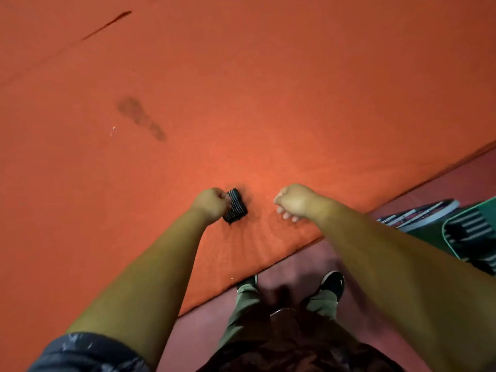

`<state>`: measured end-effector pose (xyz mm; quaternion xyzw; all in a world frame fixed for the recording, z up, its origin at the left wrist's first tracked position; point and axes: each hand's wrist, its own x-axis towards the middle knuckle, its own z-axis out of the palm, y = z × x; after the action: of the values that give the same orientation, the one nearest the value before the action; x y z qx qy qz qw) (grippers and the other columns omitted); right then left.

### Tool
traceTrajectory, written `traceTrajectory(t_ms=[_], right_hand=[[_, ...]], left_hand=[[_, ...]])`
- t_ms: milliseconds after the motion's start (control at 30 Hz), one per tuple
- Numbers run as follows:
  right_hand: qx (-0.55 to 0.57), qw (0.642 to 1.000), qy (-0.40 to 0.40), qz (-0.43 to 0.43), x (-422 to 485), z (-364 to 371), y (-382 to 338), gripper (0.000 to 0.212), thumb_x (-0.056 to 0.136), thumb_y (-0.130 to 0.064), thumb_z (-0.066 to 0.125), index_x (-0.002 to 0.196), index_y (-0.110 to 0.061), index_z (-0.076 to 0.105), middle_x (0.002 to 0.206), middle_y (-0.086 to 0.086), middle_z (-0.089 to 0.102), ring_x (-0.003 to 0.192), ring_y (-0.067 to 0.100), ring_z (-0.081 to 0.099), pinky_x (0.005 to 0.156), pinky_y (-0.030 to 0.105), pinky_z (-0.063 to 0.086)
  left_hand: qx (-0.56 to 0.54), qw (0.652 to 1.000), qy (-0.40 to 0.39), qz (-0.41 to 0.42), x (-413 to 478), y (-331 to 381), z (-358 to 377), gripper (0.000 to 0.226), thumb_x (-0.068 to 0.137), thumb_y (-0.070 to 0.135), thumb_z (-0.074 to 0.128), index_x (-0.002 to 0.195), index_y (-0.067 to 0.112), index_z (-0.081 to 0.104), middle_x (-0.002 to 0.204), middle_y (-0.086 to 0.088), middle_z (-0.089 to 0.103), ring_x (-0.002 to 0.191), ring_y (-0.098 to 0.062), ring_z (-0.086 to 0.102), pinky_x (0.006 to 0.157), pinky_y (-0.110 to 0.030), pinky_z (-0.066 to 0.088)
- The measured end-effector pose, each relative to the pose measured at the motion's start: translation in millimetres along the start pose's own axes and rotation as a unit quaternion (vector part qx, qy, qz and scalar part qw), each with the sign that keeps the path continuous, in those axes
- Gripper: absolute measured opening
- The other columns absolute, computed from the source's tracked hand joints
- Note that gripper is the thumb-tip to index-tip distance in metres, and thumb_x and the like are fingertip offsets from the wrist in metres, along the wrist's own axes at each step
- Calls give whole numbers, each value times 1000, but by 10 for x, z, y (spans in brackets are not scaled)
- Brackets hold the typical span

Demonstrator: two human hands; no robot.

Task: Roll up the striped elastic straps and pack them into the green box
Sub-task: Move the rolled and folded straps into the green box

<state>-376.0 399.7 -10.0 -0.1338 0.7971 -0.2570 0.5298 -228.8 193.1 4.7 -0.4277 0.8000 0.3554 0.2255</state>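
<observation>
Black-and-white rolled strap (236, 205) sits gripped in the left hand (212, 204), well apart from the green box (475, 208); the right hand (294, 201), curled and empty, lies nearer that box.

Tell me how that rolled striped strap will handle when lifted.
The rolled striped strap is small beside the left hand gripping it, so probably light. Coiled elastic, it may spring open if released. Being round, it might roll.

strap roll (235, 205): black, white stripes; cloth (268, 103): orange-red; box (477, 204): green; trousers (245, 296): olive; floor (204, 331): maroon
</observation>
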Motion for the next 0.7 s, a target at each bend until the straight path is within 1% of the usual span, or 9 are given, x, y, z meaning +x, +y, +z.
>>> traceTrajectory(t_ms=[100,200,300,367,433,500,567,633,700], right_hand=[[-1,1000,-18,14,198,329,-110,13,109,-20,50,108,-14,62,92,3,72,66,17,65,49,26,48],[3,1000,-18,20,388,588,-195,14,108,-19,52,101,-18,64,95,5,74,68,16,67,51,26,50],[-9,1000,-10,18,599,811,-240,15,102,-20,62,101,-10,72,102,18,79,90,33,78,70,39,61],[-7,1000,12,18,737,952,-239,21,97,-25,72,107,-7,71,102,20,79,100,39,77,88,50,63],[6,999,30,24,840,1060,-235,30,93,-31,79,112,-12,66,105,16,77,103,36,75,94,54,61],[29,998,42,34,924,1149,-237,47,92,-35,82,127,-11,63,112,11,75,106,33,73,98,51,59],[36,997,55,40,994,1208,-226,59,93,-36,83,139,-9,58,125,8,70,116,30,69,103,42,55],[28,996,68,44,1032,1247,-211,63,93,-34,83,144,-9,56,132,8,66,123,28,64,102,35,50],[29,996,71,41,1051,1281,-189,59,91,-29,85,141,-13,58,128,6,68,119,25,65,100,32,50]], left_hand=[[-2,1000,7,-3,80,-275,-22,14,103,23,62,103,12,71,108,-13,78,103,-35,74,90,-46,61],[15,1000,19,11,139,-355,-35,19,102,12,59,116,12,72,120,-12,75,114,-33,69,86,-31,50],[22,999,22,24,284,-420,12,30,99,8,59,127,12,71,128,-13,72,119,-34,66,87,-29,45],[26,999,16,35,387,-453,50,40,98,7,60,137,12,67,138,-15,67,126,-35,64,97,-32,48],[38,998,1,54,469,-454,75,51,98,4,60,148,10,59,151,-15,59,138,-33,57,109,-34,45],[46,996,-25,77,543,-443,94,59,98,3,59,155,10,52,158,-15,53,144,-32,53,115,-33,40],[60,992,-59,90,620,-438,113,63,98,4,60,159,12,46,158,-15,52,143,-33,53,116,-35,41],[92,987,-85,99,708,-437,135,67,98,10,62,162,15,42,156,-15,55,142,-34,54,117,-37,43],[111,984,-97,95,770,-456,150,70,99,16,65,164,17,39,157,-14,54,143,-34,53,119,-38,43]])
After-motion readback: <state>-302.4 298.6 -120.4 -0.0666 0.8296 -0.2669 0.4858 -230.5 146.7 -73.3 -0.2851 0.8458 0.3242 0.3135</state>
